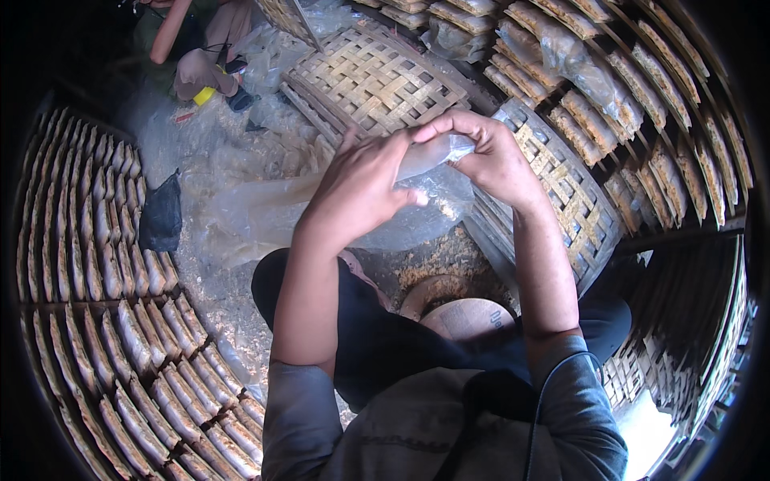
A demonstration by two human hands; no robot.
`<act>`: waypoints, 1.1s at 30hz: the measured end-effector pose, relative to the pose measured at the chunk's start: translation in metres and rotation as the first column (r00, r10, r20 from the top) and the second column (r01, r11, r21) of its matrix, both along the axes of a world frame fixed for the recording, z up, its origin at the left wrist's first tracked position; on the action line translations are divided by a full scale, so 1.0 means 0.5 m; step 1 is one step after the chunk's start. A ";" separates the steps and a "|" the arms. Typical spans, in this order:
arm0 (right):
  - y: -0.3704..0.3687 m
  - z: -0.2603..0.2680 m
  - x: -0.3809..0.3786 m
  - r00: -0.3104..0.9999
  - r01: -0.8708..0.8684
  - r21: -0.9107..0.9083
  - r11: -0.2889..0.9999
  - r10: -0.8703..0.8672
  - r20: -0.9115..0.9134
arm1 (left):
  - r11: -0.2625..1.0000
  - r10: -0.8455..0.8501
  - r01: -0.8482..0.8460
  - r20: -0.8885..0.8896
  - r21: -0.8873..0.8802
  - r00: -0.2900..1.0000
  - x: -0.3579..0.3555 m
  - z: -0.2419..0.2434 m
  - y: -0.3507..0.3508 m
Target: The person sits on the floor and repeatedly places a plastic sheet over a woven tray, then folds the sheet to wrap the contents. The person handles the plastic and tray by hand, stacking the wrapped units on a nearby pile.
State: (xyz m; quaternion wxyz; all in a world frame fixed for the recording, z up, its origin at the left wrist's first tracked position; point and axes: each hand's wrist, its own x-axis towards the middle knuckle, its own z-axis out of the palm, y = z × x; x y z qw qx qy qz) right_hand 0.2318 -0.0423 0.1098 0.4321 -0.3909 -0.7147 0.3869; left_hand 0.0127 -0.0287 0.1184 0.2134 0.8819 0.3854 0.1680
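Observation:
My right hand (496, 153) has its fingers and thumb curled around the gathered end of a translucent plastic sleeve (428, 157). Opposite it, my left hand (364, 180) is over the sleeve, back of the hand up and thumb held away from the fingers. Its palm side is hidden, so whether it grips the plastic cannot be told. Beneath both hands, a wide sheet of clear plastic (391, 225) spreads across the floor. Between my legs is a round wooden disc (466, 318) bearing writing, with pale crumbs scattered around it.
Woven bamboo trays (373, 81) lie ahead, with another woven tray (553, 171) to the right. Racks of filled slabs (174, 361) curve along the left, and more slabs (586, 123) stand at upper right. A dark plastic bag (161, 213) lies left. Another person (198, 54) sits beyond.

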 end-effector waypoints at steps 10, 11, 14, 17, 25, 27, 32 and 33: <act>-0.051 -0.074 -0.030 0.990 0.070 -0.321 0.945 -0.106 -0.098 | 0.992 0.058 -0.026 0.259 -0.125 0.964 0.016 -0.014 0.027; -0.054 -0.077 -0.035 0.982 0.075 -0.375 0.924 -0.133 -0.130 | 0.993 0.048 -0.016 0.263 -0.120 0.964 0.013 -0.011 0.025; -0.057 -0.082 -0.045 0.986 0.146 -0.313 0.939 -0.164 -0.034 | 0.998 0.018 0.000 0.277 -0.063 0.961 -0.003 0.001 0.023; -0.056 -0.069 -0.044 0.992 0.119 -0.325 0.938 -0.099 0.080 | 0.999 -0.016 0.007 0.308 0.031 0.951 -0.018 0.007 0.024; -0.071 -0.011 -0.050 0.999 0.032 -0.256 0.966 -0.038 -0.021 | 0.942 -0.079 -0.055 0.379 0.331 0.922 -0.040 0.022 0.021; -0.074 0.016 -0.065 0.999 0.036 -0.278 0.960 -0.042 -0.019 | 0.937 -0.101 -0.053 0.412 0.345 0.906 -0.041 0.033 0.018; -0.065 0.023 -0.082 0.998 0.052 -0.186 0.981 -0.055 -0.013 | 0.919 -0.126 -0.053 0.421 0.390 0.898 -0.050 0.057 0.015; -0.065 0.024 -0.080 0.998 0.050 -0.243 0.969 -0.040 0.046 | 0.915 -0.123 -0.059 0.417 0.399 0.900 -0.056 0.058 0.017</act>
